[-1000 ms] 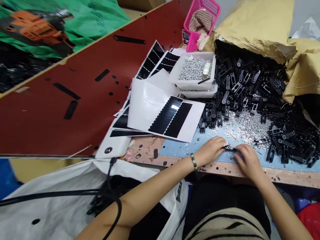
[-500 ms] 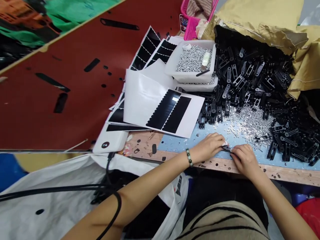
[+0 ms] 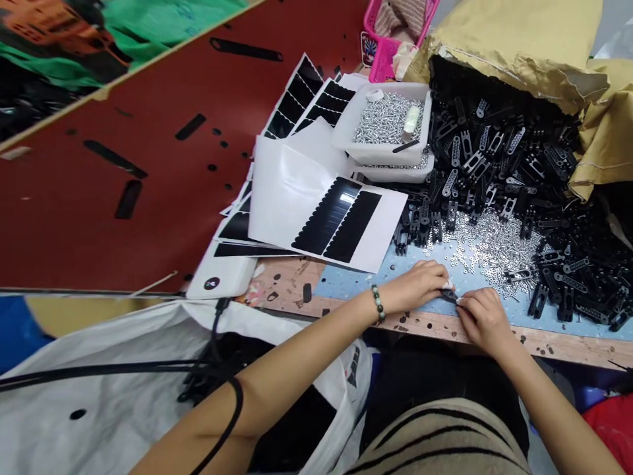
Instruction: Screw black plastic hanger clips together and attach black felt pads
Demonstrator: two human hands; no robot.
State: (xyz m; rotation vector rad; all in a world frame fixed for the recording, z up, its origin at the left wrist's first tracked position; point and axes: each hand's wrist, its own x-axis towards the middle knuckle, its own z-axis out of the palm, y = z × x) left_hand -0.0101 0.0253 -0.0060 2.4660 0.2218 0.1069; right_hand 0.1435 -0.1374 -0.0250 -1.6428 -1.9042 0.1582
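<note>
My left hand (image 3: 424,284) has its fingers closed on one end of a small black plastic part (image 3: 450,295), just above the table's front edge. At the other end of that part, my right hand (image 3: 481,315) pinches with thumb and forefinger; whether it grips the part or a tiny piece of hardware on it is too small to tell. Something white covers a left fingertip. Just beyond my hands lies a loose heap of silver screws and nuts (image 3: 494,247) on the blue mat (image 3: 366,285). A large pile of similar black parts (image 3: 499,145) rises behind the heap.
Stacked white tubs (image 3: 346,135) of screws stand at the back centre. White sheets with black stickers (image 3: 380,227) lie left of them. A torn yellow sack (image 3: 524,46) sits behind the pile. A reddish board (image 3: 168,218) slants along the left; black cables (image 3: 123,371) cross lower left.
The camera view has shifted slightly. Both hands stay together at nearly the same spot, still holding the black part, which is tilted a little differently.
</note>
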